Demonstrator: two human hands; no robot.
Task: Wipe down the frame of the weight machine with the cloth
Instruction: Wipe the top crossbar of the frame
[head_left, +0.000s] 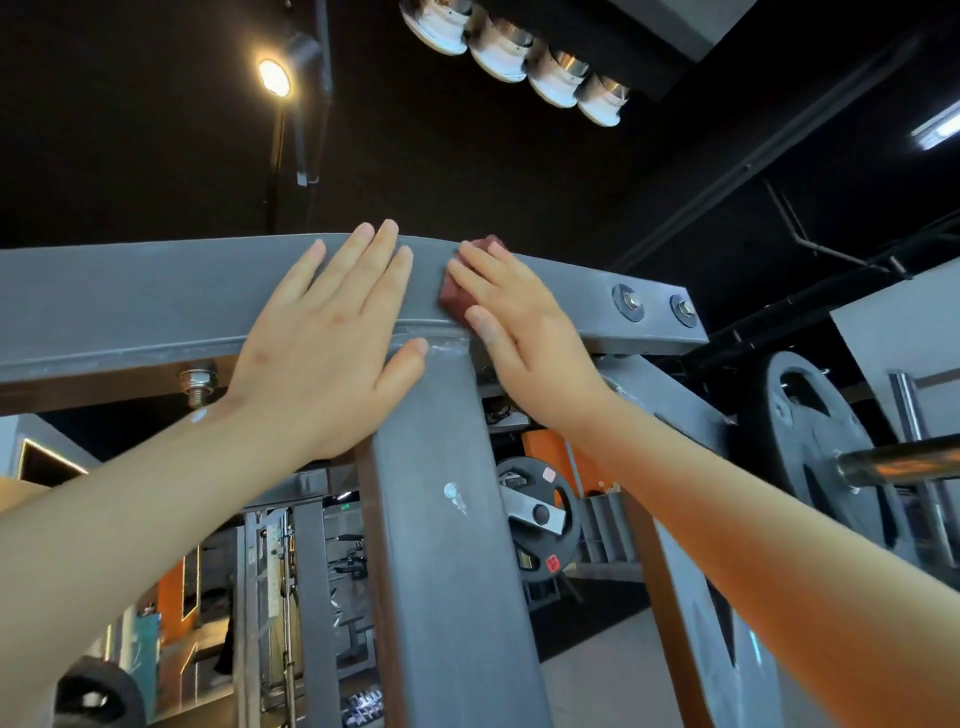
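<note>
My left hand (332, 343) lies flat, fingers straight and spread, on the grey crossbeam (130, 301) of the frame, over its joint with the upright post (447, 545). My right hand (519, 332), fingers extended, presses the reddish-brown cloth (454, 299) against the crossbeam just right of that joint. Two bolts (628, 302) sit further right; a weight plate (810, 447) hangs beyond.

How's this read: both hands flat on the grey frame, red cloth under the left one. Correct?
Not quite. The head view shows the cloth under the right hand, not the left hand, which lies bare on the metal. The rest holds: both hands are flat on the grey frame.
</note>
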